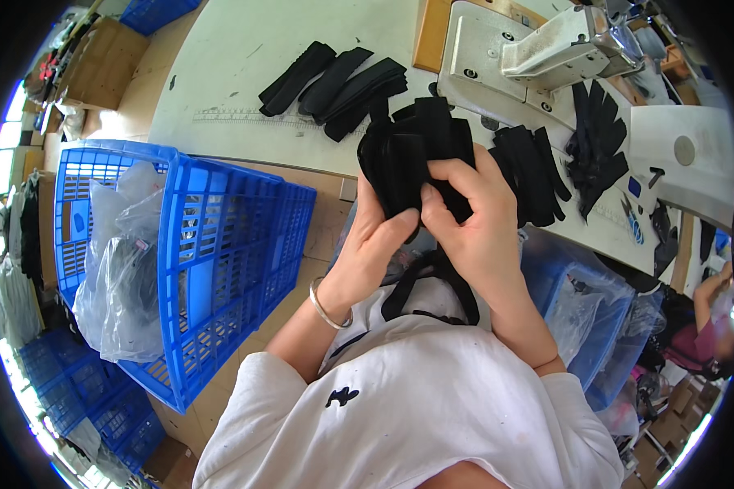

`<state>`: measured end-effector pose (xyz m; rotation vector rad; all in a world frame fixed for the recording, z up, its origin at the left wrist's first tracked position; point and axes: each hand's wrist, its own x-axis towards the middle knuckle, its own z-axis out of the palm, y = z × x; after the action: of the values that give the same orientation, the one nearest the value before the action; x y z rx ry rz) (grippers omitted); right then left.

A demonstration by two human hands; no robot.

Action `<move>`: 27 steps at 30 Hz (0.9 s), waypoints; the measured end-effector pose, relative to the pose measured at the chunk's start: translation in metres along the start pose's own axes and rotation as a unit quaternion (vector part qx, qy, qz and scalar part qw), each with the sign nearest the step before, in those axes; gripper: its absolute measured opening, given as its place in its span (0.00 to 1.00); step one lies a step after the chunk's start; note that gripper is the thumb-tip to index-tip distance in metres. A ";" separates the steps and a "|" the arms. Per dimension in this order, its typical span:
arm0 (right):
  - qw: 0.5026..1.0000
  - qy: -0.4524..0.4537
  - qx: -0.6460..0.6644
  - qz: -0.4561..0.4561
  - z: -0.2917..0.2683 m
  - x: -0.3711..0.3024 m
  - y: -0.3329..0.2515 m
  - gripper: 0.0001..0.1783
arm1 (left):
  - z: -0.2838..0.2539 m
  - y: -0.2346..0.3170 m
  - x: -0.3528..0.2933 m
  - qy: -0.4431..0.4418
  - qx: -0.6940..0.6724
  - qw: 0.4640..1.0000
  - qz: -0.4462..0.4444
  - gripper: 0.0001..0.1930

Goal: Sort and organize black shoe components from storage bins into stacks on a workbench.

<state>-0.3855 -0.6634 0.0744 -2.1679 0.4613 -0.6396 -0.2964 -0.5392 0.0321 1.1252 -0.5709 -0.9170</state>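
Both my hands hold a thick bundle of black fabric pieces (400, 159) above the near edge of the table. My left hand (371, 240) is closed round its lower left side, the thumb lying on the front. On the right side, my right hand (475, 200) pinches the pieces with thumb and bent forefinger; its other fingers are partly hidden behind. Beyond the bundle, stacks of black fabric strips (334, 81) lie on the table at the left. More black strips (528, 175) lie just right of my right hand, and a fanned-out pile (597, 143) is farther right.
A white sewing machine (546, 61) stands on the table (228, 73). Blue-handled snips (633, 222) lie near its right edge. A blue crate (240, 236) with a plastic bag (126, 277) stands left; a blue bin (587, 334) is right. Another person's arm (709, 297) shows far right.
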 end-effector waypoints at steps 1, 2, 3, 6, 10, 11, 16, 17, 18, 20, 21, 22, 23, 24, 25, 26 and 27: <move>1.000 0.000 -0.001 0.000 0.000 0.001 -0.001 0.12 | -0.001 -0.002 -0.001 -0.015 -0.071 0.997 -0.004 0.38; 1.000 0.021 0.015 0.002 0.000 0.002 -0.002 0.13 | 0.000 -0.001 -0.001 -0.016 -0.071 0.997 -0.004 0.38; 0.999 0.042 0.031 0.004 0.002 0.003 -0.003 0.15 | 0.002 0.002 0.000 -0.017 -0.037 0.999 0.013 0.38; 0.981 0.141 0.128 0.025 0.014 -0.002 0.001 0.17 | 0.004 0.008 0.001 -0.021 0.022 0.999 0.035 0.38; 0.997 0.038 0.020 -0.061 0.001 0.004 0.001 0.09 | 0.002 0.008 0.000 -0.028 0.092 0.993 0.070 0.39; 0.997 0.047 0.045 -0.041 0.001 0.005 -0.002 0.07 | 0.001 0.008 -0.001 -0.029 0.091 0.993 0.071 0.39; 0.999 -0.004 0.053 0.002 -0.009 0.006 -0.001 0.13 | -0.002 0.010 -0.003 -0.022 0.054 0.998 -0.013 0.41; 0.998 -0.018 0.062 0.018 -0.009 0.007 -0.001 0.15 | -0.002 0.008 -0.003 -0.021 0.054 0.998 -0.013 0.41; 0.998 -0.018 0.062 0.018 -0.008 0.006 -0.001 0.15 | -0.002 0.004 -0.002 -0.026 0.079 0.996 0.019 0.42; 0.995 -0.014 0.084 0.060 -0.006 0.004 -0.001 0.14 | -0.003 0.001 0.000 -0.033 0.104 0.993 0.052 0.42; 0.995 -0.013 0.083 0.059 -0.007 0.004 -0.004 0.14 | -0.004 0.001 0.001 -0.040 0.103 0.992 0.057 0.42; 0.990 -0.021 0.102 0.095 -0.008 0.005 -0.007 0.14 | -0.004 0.001 0.001 -0.046 0.102 0.992 0.062 0.41; 0.984 -0.029 0.120 0.130 -0.008 0.005 -0.008 0.14 | -0.003 0.002 0.000 -0.045 0.102 0.992 0.061 0.41; 0.984 -0.029 0.120 0.131 -0.008 0.005 -0.007 0.14 | -0.001 0.006 -0.001 -0.043 0.032 0.998 0.033 0.40; 0.987 -0.024 0.119 0.109 -0.007 0.006 -0.007 0.13 | 0.000 0.008 -0.001 -0.040 -0.038 0.998 0.004 0.39; 0.989 -0.019 0.119 0.088 -0.007 0.006 -0.005 0.13 | 0.000 0.008 -0.001 -0.040 -0.038 0.998 0.004 0.39; 0.989 -0.019 0.119 0.088 -0.005 0.006 -0.002 0.13 | 0.000 0.007 -0.001 -0.042 -0.043 0.998 0.008 0.39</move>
<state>-0.3838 -0.6689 0.0803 -1.8869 0.5210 -0.5273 -0.2947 -0.5372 0.0390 1.0066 -0.6033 -0.9692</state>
